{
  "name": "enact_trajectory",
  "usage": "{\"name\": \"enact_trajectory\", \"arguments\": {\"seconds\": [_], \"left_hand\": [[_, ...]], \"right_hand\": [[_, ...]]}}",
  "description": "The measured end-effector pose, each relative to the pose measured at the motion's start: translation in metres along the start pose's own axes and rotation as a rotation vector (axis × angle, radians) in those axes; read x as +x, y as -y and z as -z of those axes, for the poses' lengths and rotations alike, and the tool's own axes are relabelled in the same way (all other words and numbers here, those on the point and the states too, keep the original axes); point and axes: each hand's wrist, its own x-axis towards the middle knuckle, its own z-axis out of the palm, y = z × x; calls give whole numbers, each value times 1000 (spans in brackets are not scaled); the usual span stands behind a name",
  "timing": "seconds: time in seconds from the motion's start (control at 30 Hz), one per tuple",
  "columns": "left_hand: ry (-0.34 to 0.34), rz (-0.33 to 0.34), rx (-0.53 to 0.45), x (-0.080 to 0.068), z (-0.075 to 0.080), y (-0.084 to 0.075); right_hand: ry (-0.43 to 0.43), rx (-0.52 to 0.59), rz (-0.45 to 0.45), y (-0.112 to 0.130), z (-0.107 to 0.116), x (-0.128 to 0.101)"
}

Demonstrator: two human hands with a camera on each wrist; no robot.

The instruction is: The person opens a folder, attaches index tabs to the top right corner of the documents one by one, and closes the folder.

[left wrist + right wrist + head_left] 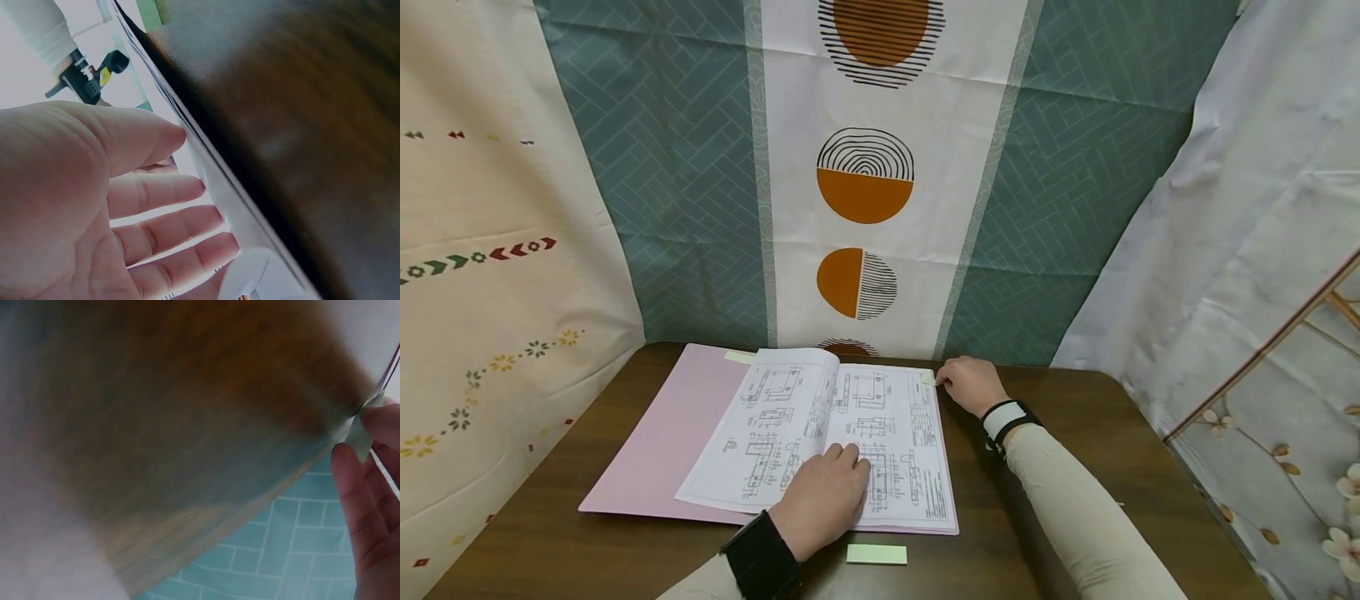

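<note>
An open booklet (835, 433) of technical line drawings lies on a pink folder (662, 433), which rests on a dark wooden table (1075, 417).

The left hand (823, 500) lies palm down on the lower part of the right-hand page, just right of the fold, its fingers straight and slightly spread, holding nothing. In the left wrist view the same hand (106, 206) shows its fingers (169, 228) extended over the white page, beside the page's edge and the table (300, 125).

The right hand (972, 383) sits at the upper right corner of the booklet, where its fingertips pinch a small pale green tab (928, 379) at the page edge. The right wrist view confirms this: thumb and finger (350, 475) close on the tab (360, 439), with the paper edge running past them.

A second green tab (739, 357) shows at the top of the folder, left of the booklet. A pale green pad of notes (876, 554) lies on the table just below the booklet's lower edge, near the left wrist.

Patterned cloths (865, 167) hang behind and beside the table, teal and white with orange half-discs at centre. Both forearms wear light sleeves and wrist straps.
</note>
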Motion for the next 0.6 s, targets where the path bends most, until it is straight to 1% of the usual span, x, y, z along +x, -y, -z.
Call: {"name": "enact_trajectory", "arguments": {"seconds": [0.13, 0.23, 0.43, 0.6], "left_hand": [[-10, 1, 8, 0, -2, 0], [-11, 2, 12, 0, -2, -1], [6, 3, 13, 0, -1, -1], [13, 5, 16, 0, 0, -2]], "right_hand": [[21, 11, 22, 0, 1, 0], [9, 2, 42, -2, -1, 0], [-19, -52, 71, -4, -5, 3], [-8, -42, 71, -2, -3, 2]]}}
